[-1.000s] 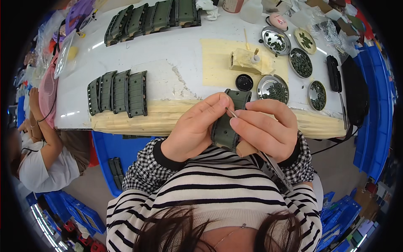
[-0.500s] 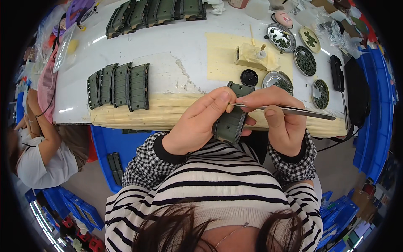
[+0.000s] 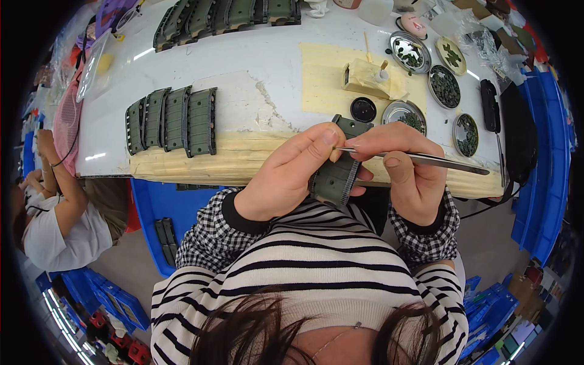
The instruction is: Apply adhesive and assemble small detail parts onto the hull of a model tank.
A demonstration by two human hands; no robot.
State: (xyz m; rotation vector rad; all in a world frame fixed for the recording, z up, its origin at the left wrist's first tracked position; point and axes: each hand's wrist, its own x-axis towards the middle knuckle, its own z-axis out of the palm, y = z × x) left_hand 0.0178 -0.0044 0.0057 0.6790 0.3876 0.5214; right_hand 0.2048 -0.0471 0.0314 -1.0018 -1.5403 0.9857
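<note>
Two hands: left hand [image 3: 286,176] grips a green model tank hull [image 3: 336,170]; right hand [image 3: 404,167] pinches metal tweezers [image 3: 420,159] at it.

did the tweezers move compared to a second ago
Yes. The tweezers in the right hand have swung from hanging down toward the person's chest to lying level, tail pointing right along the table edge.
</note>
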